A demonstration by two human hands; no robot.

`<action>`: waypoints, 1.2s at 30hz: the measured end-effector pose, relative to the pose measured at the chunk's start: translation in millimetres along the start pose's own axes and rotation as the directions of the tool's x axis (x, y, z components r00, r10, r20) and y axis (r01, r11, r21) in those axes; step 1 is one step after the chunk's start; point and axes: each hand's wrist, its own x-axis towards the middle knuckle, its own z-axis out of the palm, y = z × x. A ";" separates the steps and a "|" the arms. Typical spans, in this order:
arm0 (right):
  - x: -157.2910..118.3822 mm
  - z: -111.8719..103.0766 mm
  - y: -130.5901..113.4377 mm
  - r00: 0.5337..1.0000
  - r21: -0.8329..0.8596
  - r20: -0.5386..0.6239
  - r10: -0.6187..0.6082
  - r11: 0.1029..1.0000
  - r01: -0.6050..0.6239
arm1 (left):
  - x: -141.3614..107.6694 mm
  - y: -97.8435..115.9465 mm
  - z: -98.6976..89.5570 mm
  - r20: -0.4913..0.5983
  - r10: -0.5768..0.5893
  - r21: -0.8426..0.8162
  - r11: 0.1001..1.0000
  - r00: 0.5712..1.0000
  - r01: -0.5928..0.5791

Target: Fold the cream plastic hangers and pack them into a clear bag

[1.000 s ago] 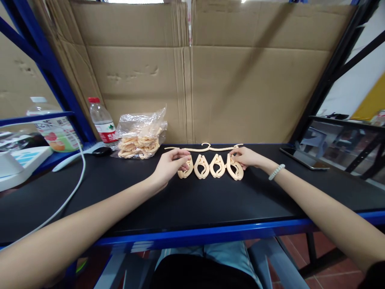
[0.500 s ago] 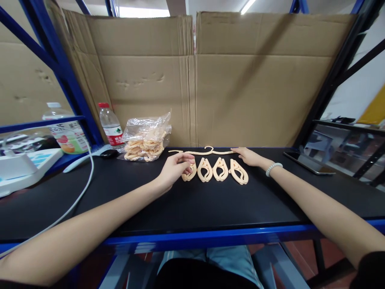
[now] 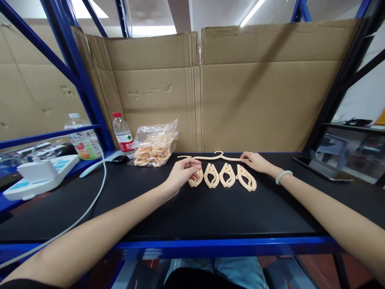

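An unfolded cream plastic clothes hanger [image 3: 207, 157] lies across the far part of the black table, its hook pointing toward the cardboard. My right hand [image 3: 257, 163] has its fingertips closed at the hanger's right end. My left hand [image 3: 183, 175] hovers by the left end, fingers loosely curved and apart, with nothing visibly gripped. It partly covers the leftmost folded hanger [image 3: 196, 182]. To the right of that one, in a row, lie a folded hanger [image 3: 208, 180], another folded hanger [image 3: 224, 180] and a tilted folded hanger [image 3: 251, 184].
A clear bag of folded hangers [image 3: 155, 148] stands back left beside a red-capped water bottle [image 3: 124, 138]. A white power strip [image 3: 42, 180] and a white cable [image 3: 99, 192] are at the left. A dark tablet-like device [image 3: 321, 169] lies at the right. Cardboard [image 3: 264, 100] walls the back.
The whole view has shifted, so everything appears slightly lower and further right. Both hands keep nearly the same places by the hangers.
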 end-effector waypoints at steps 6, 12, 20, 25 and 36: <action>-9.9 -26.0 -17.8 0.987 0.105 -0.158 0.031 0.994 -0.014 | 9.8 6.1 -8.8 -0.093 -0.239 -0.213 0.953 0.967 0.215; -28.3 -51.3 -45.7 0.973 0.153 -0.228 -0.036 0.986 0.072 | 12.0 7.0 -12.4 -0.072 -0.402 -0.346 0.868 0.913 0.356; -37.3 -53.4 -73.1 0.977 0.212 -0.123 -0.177 0.957 0.200 | 7.9 4.6 -6.8 -0.271 -0.281 -0.374 0.912 0.921 0.169; -39.6 -49.4 -80.4 0.962 0.284 -0.041 -0.270 0.920 0.270 | 8.5 2.8 -5.7 -0.274 -0.199 -0.327 0.939 0.941 0.104; -37.1 -52.0 -71.1 0.979 0.071 -0.012 -0.201 0.977 0.202 | 5.3 -4.1 -0.6 -0.300 -0.089 -0.173 0.984 0.950 0.037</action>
